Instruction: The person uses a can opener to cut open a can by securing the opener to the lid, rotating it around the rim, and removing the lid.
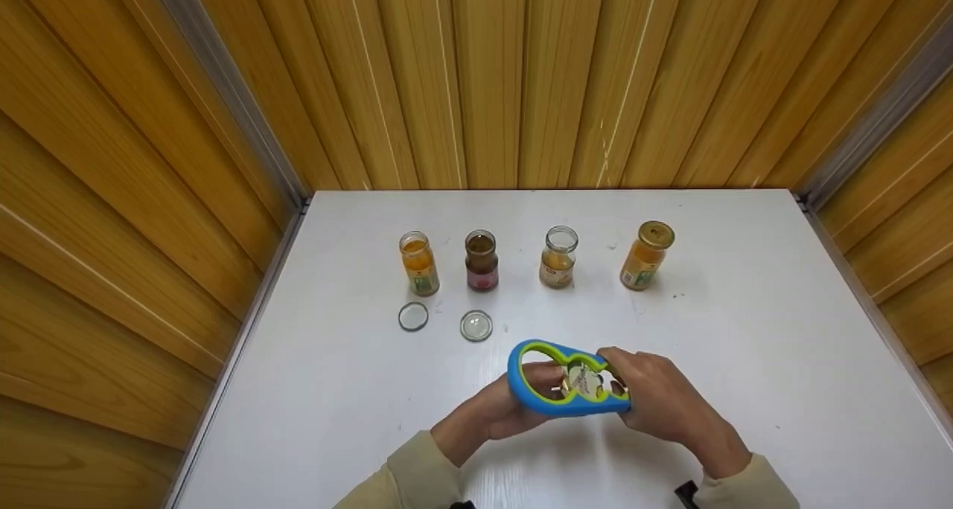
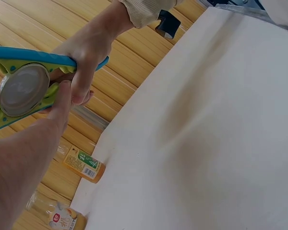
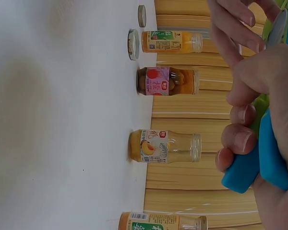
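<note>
My right hand [image 1: 663, 390] grips the handle end of a blue and green jar opener [image 1: 569, 406], raised over the front of the table. A metal jar lid [image 1: 584, 381] sits in the opener's middle opening; its pale round inner face shows in the left wrist view. From the left and below, my left hand [image 1: 506, 408] reaches around the opener, with thumb and fingers at the lid's edge, pinching it. The thumb shows through the opener's largest ring. Part of the left fingers is hidden behind the opener.
Behind the hands stand three lidless jars: an orange one [image 1: 421, 267], a dark one [image 1: 482, 260] and a pale yellow one [image 1: 558, 260]. A jar with a gold lid [image 1: 646, 256] stands at right. Two loose lids, one left [image 1: 413, 316] and one right [image 1: 476, 325], lie before the jars.
</note>
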The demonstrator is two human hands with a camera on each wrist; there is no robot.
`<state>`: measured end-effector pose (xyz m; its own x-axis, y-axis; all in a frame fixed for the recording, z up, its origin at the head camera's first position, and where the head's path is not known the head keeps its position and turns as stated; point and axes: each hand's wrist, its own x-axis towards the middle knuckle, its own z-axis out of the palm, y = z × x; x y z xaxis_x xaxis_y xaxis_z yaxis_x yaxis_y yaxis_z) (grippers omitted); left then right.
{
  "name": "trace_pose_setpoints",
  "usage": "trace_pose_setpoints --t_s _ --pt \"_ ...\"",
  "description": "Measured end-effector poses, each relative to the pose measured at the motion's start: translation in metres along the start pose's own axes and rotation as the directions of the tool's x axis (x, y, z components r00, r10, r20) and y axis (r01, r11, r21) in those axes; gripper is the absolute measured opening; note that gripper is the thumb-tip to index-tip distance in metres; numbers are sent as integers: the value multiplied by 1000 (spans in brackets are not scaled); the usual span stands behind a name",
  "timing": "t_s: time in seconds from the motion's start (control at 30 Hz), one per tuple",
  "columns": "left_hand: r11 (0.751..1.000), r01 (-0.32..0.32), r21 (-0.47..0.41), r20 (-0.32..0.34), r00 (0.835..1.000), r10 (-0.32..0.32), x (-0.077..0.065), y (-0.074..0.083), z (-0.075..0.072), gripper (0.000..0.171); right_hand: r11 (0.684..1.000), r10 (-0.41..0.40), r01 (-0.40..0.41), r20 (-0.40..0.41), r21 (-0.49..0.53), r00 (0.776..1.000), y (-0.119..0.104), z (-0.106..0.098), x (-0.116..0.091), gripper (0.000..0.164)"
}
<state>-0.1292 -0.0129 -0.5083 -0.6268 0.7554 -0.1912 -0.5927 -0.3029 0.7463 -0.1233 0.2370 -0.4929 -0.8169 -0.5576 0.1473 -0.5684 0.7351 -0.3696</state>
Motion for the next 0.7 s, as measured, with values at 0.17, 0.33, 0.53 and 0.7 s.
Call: trace_pose_setpoints --t_s 0.17,0.33,0.53,0.7 --pt "1000 -18 -5 0 1000 18 -1 -2 2 50 1000 -1 1 21 7 1000 -1 2 -1 67" --pt "1000 -13 4 -10 1000 13 -1 -4 3 48 1000 -2 2 27 8 1000 0 4 -2 67" --pt "1000 -23 17 15 1000 22 1 -7 1 47 999 -36 36 -28 -9 999 3 9 -5 71" --pt "1000 -25 10 10 1000 25 1 -8 2 49 999 -51 50 -45 -12 998 5 11 -7 74"
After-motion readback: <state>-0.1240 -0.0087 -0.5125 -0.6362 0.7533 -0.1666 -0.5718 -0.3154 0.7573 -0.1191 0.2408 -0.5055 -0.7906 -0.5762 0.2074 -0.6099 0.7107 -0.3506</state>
